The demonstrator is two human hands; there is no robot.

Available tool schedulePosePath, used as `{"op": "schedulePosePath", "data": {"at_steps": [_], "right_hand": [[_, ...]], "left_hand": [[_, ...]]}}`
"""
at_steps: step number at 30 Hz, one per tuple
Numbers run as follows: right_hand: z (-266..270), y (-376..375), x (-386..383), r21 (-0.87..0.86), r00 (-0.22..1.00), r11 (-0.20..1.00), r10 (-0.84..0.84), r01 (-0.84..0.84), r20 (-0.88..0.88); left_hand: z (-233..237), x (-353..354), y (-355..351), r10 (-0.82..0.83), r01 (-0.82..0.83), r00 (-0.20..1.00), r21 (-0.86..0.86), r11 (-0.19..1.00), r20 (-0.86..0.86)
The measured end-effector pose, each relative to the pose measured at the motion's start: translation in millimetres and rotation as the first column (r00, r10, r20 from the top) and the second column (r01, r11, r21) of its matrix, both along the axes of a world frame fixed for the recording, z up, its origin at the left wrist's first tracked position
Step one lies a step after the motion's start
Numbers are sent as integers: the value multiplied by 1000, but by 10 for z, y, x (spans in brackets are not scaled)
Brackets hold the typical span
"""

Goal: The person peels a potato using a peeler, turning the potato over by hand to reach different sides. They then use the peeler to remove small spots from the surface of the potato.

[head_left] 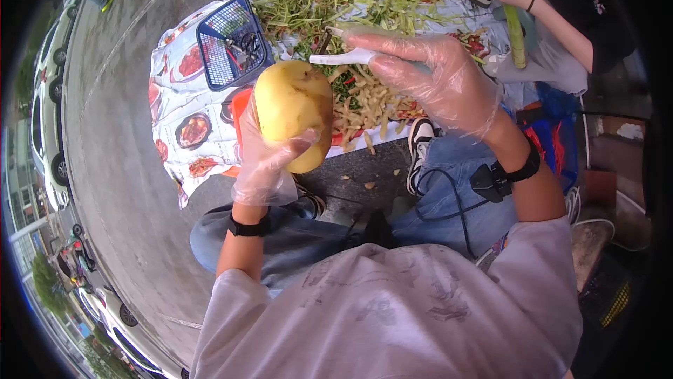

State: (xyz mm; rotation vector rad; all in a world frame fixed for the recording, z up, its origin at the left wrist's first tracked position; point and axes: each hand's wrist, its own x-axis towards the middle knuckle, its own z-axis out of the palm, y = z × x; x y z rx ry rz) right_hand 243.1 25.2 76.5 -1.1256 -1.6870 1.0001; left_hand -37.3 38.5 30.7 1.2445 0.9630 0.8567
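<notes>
L hand [270, 162], gloved in thin clear plastic, had its fingers wrapped round the bulging yellow potato [291, 109], prob. to steady it w/ upper side exposed. R hand [449, 81], gloved likewise, had its fingers closed on the white peeler [343, 58] beside potato's top; thin peels [382, 99] lay on the printed sheet [175, 92].

The only view looks down and forward from the wearer's head, close above the hands [449, 88], its wide round field reaching the sheet [168, 113] and street [133, 169].
</notes>
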Motion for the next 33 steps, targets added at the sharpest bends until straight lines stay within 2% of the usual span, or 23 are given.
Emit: {"op": "schedulePosePath", "data": {"at_steps": [2,5,10,12,14,15,17,19,21,22,23,25,26,27,29,30,33], "right_hand": [[85,-126,-140,-34,997,997,69,-68,20],[94,-171,-233,-123,993,990,79,-67,89],[65,-156,-220,-104,989,992,79,-66,121],[-52,-149,-219,55,992,998,16,-23,123],[-199,-127,-246,115,997,993,10,-19,77],[-234,-123,-251,175,1000,985,7,-12,30],[-228,-134,-229,132,999,991,5,-12,51],[-211,-146,-200,93,998,996,5,-11,68],[-203,-155,-147,-134,943,990,93,-52,319],[-290,-148,-123,-129,897,991,92,-40,433],[-377,-110,-88,-120,897,992,91,-43,433],[-518,-47,-19,-148,810,989,104,-21,578],[-541,-35,22,-62,772,998,56,-22,633],[-500,-8,35,-55,769,998,55,-26,636],[-385,42,52,134,706,989,-135,58,695],[-364,61,51,104,673,992,-127,74,728],[-236,87,20,128,680,983,-181,128,710]], "left_hand": [[-14,44,-2,7,-6,1000,-17,1000,15],[2,76,2,4,-2,1000,-37,999,31],[17,101,4,-10,10,1000,22,1000,0],[2,106,17,-8,9,1000,58,998,-13],[-27,100,18,-6,8,1000,93,996,-24],[-46,83,17,16,-14,999,74,997,-31],[-72,9,0,37,-34,998,58,998,-41],[-22,-76,-32,150,-146,989,-185,972,10],[17,-67,30,265,-217,945,-235,947,193],[70,-66,26,336,-261,910,-294,920,244],[145,-37,15,408,-298,865,-354,886,293],[180,-58,14,409,-294,854,-350,889,322],[193,-60,25,411,-289,841,-350,891,352],[176,-51,30,412,-291,838,-345,892,358],[79,-38,32,435,-299,817,-367,881,378],[45,-63,31,413,-242,812,-406,881,413],[46,-16,5,359,-181,833,-405,896,421]]}}
